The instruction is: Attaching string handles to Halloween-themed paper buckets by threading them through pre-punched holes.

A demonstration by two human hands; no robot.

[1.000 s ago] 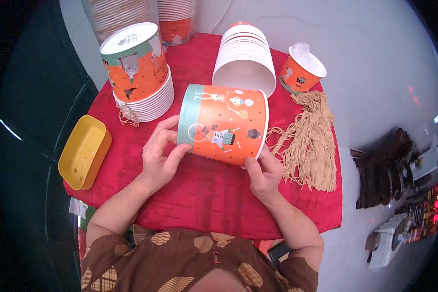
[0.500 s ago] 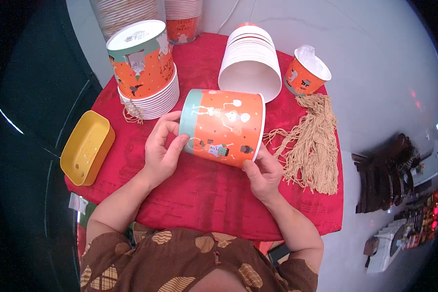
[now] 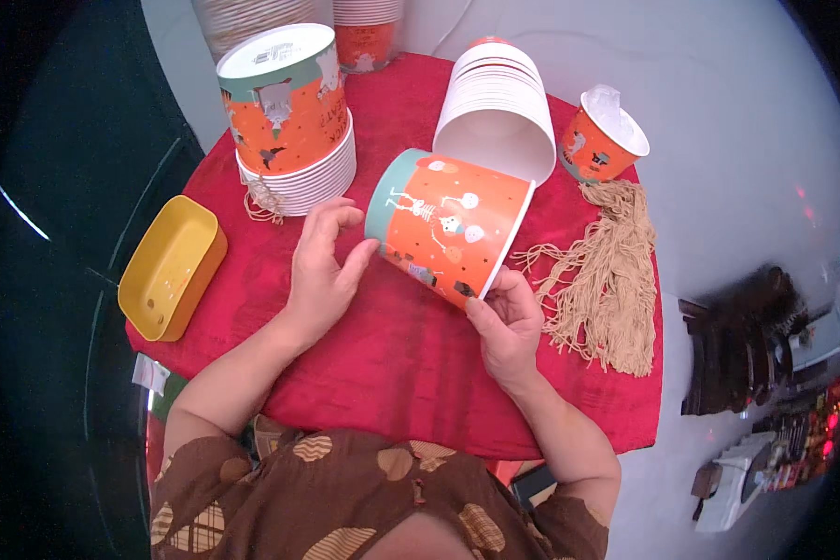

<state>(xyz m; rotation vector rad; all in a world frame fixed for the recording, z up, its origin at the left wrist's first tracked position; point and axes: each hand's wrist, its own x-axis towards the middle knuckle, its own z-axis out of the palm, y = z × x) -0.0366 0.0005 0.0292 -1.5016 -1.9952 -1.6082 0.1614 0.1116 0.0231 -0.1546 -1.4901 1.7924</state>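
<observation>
An orange paper bucket (image 3: 448,229) with a green base band and skeleton prints lies tilted in the air above the table, its white rim facing right and down. My right hand (image 3: 509,327) pinches that rim at its lower end, thumb outside and fingers curled behind. Beside the green base is my left hand (image 3: 327,271), fingers and thumb spread; the thumb tip is at the bucket's edge, and I cannot tell whether it touches. Just behind lies a nested stack of white-rimmed buckets (image 3: 495,126) on its side, mouth toward me.
On the red-clothed table (image 3: 383,373), upside-down stacked buckets (image 3: 289,131) stand at the left, near a yellow tray (image 3: 173,271). At the right are a bundle of tan strings (image 3: 616,289) and a small orange cup (image 3: 602,140) holding clear plastic. More wrapped stacks (image 3: 364,37) stand at the back.
The bucket has turned clockwise, its rim end dipping lower. My left hand has loosened from the base, while the right keeps its pinch on the rim. The whole view has shifted slightly.
</observation>
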